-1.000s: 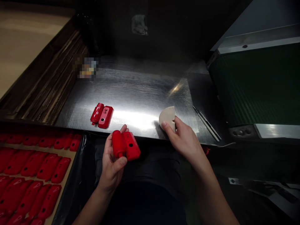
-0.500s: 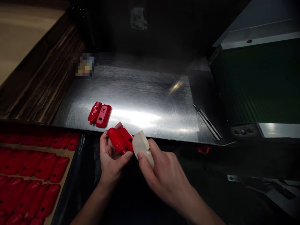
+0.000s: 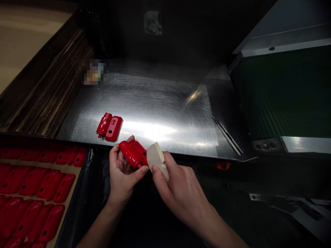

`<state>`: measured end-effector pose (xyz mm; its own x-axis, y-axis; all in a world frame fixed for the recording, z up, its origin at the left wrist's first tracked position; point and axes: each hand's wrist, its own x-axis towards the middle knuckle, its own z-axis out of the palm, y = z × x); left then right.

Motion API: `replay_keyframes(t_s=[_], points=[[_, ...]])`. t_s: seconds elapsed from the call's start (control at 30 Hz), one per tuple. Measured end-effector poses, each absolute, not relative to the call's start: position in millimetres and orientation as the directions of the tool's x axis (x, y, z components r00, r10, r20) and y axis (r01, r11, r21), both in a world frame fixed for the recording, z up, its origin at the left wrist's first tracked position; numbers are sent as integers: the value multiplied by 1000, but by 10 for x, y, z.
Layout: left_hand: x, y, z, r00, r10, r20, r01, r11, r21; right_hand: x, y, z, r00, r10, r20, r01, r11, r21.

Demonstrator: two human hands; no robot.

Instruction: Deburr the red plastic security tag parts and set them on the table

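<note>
Casing of red plastic [image 3: 132, 155] — left hand [image 3: 121, 175] curled firmly around it
Right hand [image 3: 179, 194] pinches beige half-round pad [image 3: 156, 158] against it

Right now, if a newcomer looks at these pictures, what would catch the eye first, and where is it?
The bright red moulded part would stand out first, held in the left hand at lower centre, with a beige half-round pad in the right hand held up to it. Rows of similar red parts fill a tray at lower left, and one more red part lies on the shiny steel sheet above the hands.
</note>
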<state>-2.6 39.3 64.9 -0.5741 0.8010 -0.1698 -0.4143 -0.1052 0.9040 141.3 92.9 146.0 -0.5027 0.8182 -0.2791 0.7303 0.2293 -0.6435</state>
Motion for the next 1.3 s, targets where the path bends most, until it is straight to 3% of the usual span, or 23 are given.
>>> replay_keyframes(t_s=[0.67,1.3], points=[[-62,410,680,-544,811,-215,-430,-49,901,1402,917,1511,-526,794,-305,719,224,-658],[-101,420,665,-537,815,-218,-440,-49,897,1344,903,1542,-499,804,-324,766,235,-598]])
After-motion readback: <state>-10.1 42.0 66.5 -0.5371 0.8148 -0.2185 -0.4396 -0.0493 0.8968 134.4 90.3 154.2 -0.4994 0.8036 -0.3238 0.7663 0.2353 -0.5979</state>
